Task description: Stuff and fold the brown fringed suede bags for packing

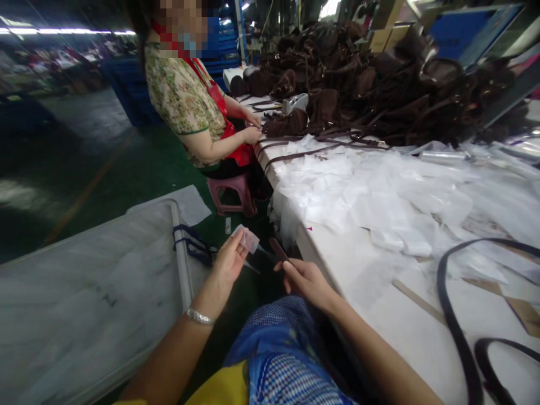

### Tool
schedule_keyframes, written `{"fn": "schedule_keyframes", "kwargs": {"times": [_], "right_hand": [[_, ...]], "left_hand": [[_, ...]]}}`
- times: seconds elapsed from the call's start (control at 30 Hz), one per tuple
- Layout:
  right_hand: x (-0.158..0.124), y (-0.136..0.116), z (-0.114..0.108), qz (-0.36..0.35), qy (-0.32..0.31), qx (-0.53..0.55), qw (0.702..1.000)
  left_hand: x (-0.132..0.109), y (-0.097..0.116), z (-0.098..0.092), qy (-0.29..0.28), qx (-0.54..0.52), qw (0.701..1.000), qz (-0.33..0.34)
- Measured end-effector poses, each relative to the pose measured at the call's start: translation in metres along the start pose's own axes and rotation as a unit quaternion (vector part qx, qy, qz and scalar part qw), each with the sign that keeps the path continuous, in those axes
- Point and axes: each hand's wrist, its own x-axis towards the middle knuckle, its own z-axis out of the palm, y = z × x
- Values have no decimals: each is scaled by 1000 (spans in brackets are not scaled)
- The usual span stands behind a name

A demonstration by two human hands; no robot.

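My left hand (230, 256) is closed on a small piece of translucent white plastic film (250, 241), held up over the gap between the bin and the table. To its right, beside the table edge, my right hand (306, 278) pinches the end of a flat brown strap (278, 250). The strap's free end points up and to the left, and the two hands are apart. Long dark straps (451, 304) lie in loops on the white table (363, 287) at my right, next to a heap of clear plastic bags (379, 197).
A co-worker (185, 112) in a red apron sits on a pink stool (232, 191) at the table, handling brown pieces. Dark brown bags (337, 73) are piled across the far table. A large white-lined bin (181, 253) stands at my left.
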Motion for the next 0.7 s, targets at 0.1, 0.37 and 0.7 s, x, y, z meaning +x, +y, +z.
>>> {"fn": "schedule_keyframes", "kwargs": {"times": [0.1,0.37,0.7], "right_hand": [[0,-2,8,-16,78,-17,997],[2,3,10,23,141,-9,990],[-4,-4,9,-15,43,-10,999]], "left_hand": [[-12,-8,7,-17,25,1000,1],[-58,-30,22,-159,99,981,-46],[-27,-8,12,-63,30,997,-41]]}}
